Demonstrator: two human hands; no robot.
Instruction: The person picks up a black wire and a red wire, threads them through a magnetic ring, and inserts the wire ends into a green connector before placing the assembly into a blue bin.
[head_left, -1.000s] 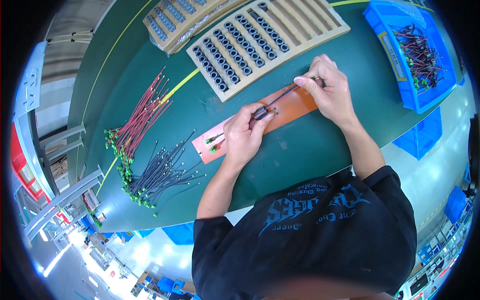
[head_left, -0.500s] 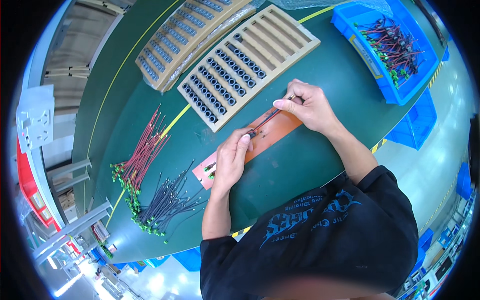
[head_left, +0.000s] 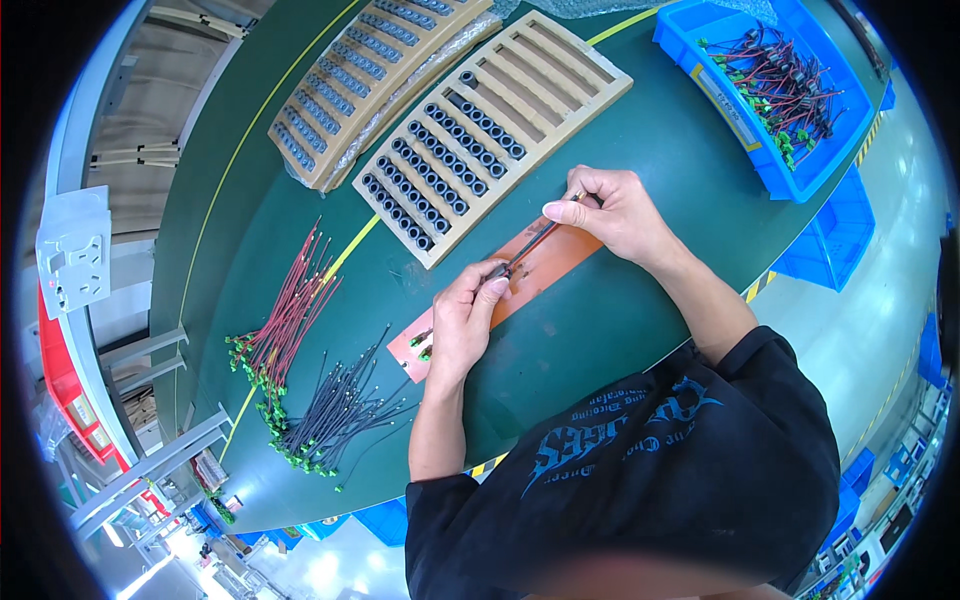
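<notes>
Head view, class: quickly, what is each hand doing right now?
Left hand: pinching one end of the thin dark wire.
Right hand: pinching the wire's other end.

Bare green table [head_left: 600, 330] lies open near the right hand [head_left: 625, 215] and between the two forearms. Far of both hands, the slotted wooden tray [head_left: 500, 130] blocks the way, with a second tray [head_left: 370, 80] beyond it. Left of the left hand [head_left: 465, 320], red wires [head_left: 290, 315] and dark wires [head_left: 340, 410] crowd the surface. The blue bin [head_left: 770, 90] closes the far right
</notes>
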